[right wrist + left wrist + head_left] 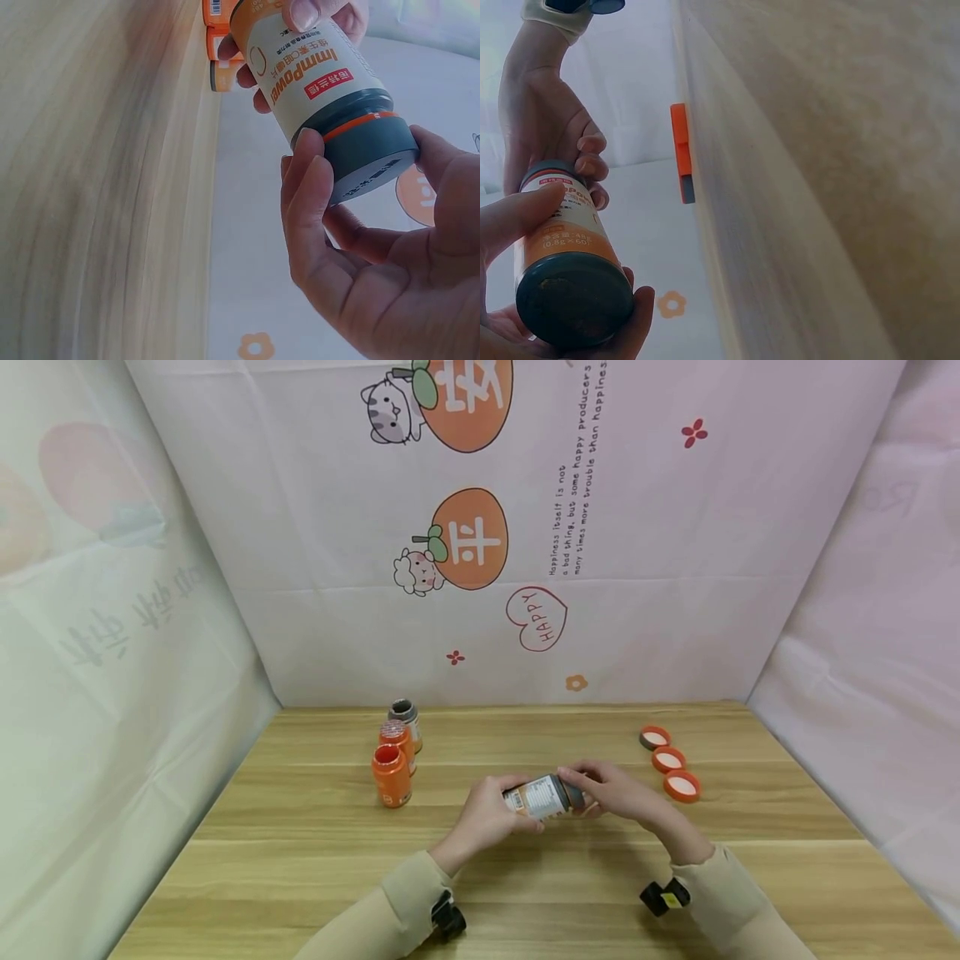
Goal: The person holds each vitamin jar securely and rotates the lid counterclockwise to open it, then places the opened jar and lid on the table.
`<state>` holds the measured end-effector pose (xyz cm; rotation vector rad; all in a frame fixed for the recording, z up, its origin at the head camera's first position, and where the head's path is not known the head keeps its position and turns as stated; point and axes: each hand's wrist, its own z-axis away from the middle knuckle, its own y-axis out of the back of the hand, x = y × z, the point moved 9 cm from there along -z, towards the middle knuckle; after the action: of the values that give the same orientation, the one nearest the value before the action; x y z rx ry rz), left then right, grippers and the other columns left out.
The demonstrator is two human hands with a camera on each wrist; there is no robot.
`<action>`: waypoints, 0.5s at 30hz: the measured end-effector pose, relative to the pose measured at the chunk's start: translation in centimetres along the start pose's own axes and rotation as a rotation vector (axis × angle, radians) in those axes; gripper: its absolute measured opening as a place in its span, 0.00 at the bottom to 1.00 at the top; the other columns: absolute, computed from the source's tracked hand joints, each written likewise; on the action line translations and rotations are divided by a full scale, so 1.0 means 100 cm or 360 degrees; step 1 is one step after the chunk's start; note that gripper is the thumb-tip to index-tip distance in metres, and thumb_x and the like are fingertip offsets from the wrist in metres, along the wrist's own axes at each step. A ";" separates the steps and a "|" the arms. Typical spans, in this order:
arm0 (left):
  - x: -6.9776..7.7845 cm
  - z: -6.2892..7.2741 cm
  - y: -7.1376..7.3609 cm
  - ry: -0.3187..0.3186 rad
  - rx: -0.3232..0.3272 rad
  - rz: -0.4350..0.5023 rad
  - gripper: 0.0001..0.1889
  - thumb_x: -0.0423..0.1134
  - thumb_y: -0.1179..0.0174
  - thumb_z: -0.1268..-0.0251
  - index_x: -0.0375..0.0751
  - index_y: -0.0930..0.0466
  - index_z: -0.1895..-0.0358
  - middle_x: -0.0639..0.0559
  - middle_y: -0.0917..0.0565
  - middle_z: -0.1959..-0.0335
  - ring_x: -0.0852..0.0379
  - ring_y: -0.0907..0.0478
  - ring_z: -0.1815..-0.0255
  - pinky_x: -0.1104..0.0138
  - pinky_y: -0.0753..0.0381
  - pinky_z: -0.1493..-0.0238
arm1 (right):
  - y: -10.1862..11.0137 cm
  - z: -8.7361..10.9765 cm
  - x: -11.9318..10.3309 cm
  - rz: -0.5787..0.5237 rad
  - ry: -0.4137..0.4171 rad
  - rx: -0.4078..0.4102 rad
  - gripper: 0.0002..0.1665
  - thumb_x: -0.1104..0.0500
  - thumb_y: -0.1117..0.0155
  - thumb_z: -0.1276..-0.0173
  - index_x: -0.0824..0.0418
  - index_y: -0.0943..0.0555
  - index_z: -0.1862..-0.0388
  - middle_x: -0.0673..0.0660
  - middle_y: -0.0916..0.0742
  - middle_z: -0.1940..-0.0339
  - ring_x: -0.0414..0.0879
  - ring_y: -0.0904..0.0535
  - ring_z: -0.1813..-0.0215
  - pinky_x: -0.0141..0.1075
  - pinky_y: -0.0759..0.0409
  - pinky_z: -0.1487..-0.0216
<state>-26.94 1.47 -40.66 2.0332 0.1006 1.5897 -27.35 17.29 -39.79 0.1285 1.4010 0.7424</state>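
A pill bottle (538, 798) with a grey, white and orange label is held tilted above the table, its dark grey base facing the left wrist camera. My left hand (486, 812) grips the bottle's body, thumb across the label. At the other end, my right hand (621, 793) pinches the dark grey cap (371, 159) between thumb and fingers. The cap sits at the bottle's mouth with an orange rim showing along its edge; whether it is still threaded I cannot tell.
On the left stand two orange bottles (392, 783) and a grey-necked bottle (405, 714), in a row running back; the front and rear ones have uncapped mouths. Three caps (681, 786) lie in a row on the right of the wooden table (315, 860), white insides up. Cloth walls enclose it.
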 end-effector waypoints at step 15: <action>-0.005 0.000 -0.001 0.0032 -0.0016 0.0039 0.31 0.38 0.22 0.66 0.45 0.18 0.49 0.53 0.16 0.62 0.61 0.24 0.68 0.70 0.23 0.68 | -0.001 0.007 -0.003 -0.0016 0.0197 -0.0087 0.28 0.45 0.46 0.29 0.60 0.31 0.37 0.66 0.24 0.43 0.52 0.22 0.49 0.51 0.20 0.53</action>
<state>-27.07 1.37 -41.15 2.0186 0.0757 1.6224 -26.69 17.24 -39.47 0.0332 1.4965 0.7902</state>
